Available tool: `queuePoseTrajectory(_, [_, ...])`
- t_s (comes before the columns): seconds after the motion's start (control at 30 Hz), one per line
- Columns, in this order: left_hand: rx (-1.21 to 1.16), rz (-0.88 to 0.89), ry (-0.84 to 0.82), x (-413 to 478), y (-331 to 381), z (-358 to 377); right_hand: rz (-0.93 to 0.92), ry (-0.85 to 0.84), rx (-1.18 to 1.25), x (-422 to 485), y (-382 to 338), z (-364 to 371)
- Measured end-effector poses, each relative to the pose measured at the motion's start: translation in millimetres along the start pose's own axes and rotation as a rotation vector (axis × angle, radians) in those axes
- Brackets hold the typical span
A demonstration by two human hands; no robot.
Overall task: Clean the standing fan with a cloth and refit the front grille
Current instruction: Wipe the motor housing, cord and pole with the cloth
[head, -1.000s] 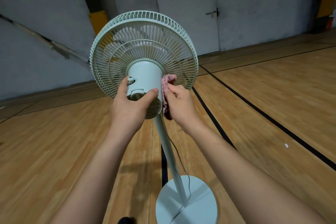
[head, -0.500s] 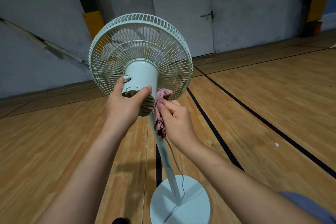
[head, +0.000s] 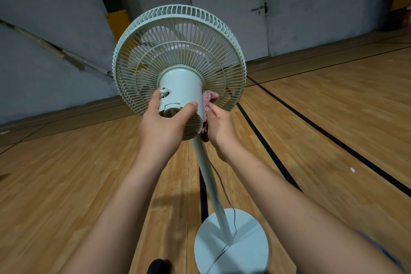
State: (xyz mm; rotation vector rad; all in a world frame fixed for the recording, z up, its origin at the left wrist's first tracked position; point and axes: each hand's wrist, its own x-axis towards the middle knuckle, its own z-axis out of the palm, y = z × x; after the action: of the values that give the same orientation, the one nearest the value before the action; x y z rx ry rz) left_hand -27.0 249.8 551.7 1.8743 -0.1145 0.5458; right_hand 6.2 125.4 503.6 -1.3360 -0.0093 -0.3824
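So in the last half second we've slid the cloth (head: 208,104) back up from under the motor housing (head: 181,95) to its right side, so we're still on the wiping part, and refitting the grille comes later. Our right hand (head: 219,127) is curled around the bunched cloth, pressing it against the housing. Our left hand (head: 163,127) grips the housing from behind, thumb over the top, steadying the fan (head: 178,51), which stands on the wood floor (head: 322,118) right in front of us.
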Motion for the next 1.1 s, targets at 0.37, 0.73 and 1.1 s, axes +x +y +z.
queuePoseTrajectory(0.37, [-0.044,-0.021,-0.003,3.3,1.1,0.1,-0.067,-0.041,-0.05,-32.9,17.8,-7.3])
queuePoseTrajectory(0.73, [-0.08,-0.022,-0.066,4.5,1.6,-2.8,0.101,-0.232,0.097,-48.6,18.6,-26.7])
queuePoseTrajectory(1.1, [-0.165,-0.065,-0.305,-15.3,-36.6,-12.9,0.24,-0.497,0.175,-44.9,12.5,-72.3])
